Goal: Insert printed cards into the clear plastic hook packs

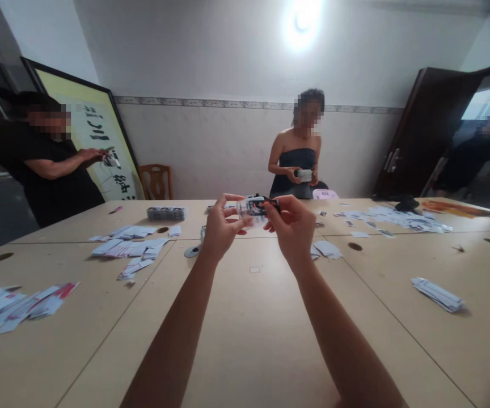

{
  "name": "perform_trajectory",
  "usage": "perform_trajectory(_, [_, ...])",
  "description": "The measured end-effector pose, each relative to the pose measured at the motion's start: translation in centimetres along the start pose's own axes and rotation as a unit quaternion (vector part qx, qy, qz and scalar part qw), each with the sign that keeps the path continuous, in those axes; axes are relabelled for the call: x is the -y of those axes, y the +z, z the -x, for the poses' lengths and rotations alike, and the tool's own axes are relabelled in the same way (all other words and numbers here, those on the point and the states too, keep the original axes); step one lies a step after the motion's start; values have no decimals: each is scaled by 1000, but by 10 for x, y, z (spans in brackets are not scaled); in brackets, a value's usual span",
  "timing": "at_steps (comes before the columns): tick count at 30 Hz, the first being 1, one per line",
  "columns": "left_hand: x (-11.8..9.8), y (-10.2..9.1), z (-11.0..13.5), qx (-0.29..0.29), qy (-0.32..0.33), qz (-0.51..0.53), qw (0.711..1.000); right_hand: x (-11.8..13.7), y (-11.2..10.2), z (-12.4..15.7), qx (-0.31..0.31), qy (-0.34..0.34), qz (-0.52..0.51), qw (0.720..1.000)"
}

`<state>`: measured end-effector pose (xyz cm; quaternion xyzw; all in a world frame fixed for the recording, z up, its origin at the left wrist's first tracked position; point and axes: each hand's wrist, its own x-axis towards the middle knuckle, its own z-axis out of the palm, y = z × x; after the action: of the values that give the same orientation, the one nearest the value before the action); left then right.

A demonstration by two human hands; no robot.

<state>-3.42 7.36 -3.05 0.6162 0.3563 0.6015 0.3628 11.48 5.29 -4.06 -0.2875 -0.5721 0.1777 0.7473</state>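
Observation:
Out in front of me, above the table, both hands hold a small clear plastic container with a dark printed label (258, 206). My left hand (220, 225) is closed around its clear left end. The fingers of my right hand (291, 222) pinch the dark right end, where I cannot tell label from lid. Just behind and below my left hand, a pale round disc (192, 251) lies on the table. Partly hidden beyond my right hand is a small pile of white papers (327, 250).
The wide wooden table (245, 334) carries paper slips (128, 248) at left, a row of packed containers (166, 213), scattered papers (398, 216) at right and a paper bundle (438, 294). Cable holes (355, 246) pierce it. People stand across the table (296, 153), at left (53, 164) and near the door.

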Motion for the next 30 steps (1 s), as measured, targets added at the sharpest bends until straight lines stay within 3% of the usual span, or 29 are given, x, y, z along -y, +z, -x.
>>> perform_trajectory(3, [-4, -6, 0, -1, 1, -10, 1000, -2, 3, -1, 46, 48, -32, 997])
perform_trajectory(5, [-7, -12, 0, -22, 15, -16, 1000, -2, 2, -3, 36, 55, -59, 996])
perform_trajectory(8, [-13, -23, -1, -58, 34, -20, 998, -1, -7, -11, -31, 40, -102, 993])
perform_trajectory(13, [-22, -33, 2, -58, 44, -15, 997, -4, -31, -30, -137, 35, -117, 983])
perform_trajectory(16, [-24, -32, 3, -54, 49, -22, 997, -7, -46, -41, -178, 45, -128, 975])
perform_trajectory(24, [-24, -21, 7, -22, 38, -55, 997, 2, -67, -49, -220, 77, -164, 958])
perform_trajectory(30, [-14, -15, 4, 6, 19, -51, 999, -7, -85, -55, -198, 59, -64, 976])
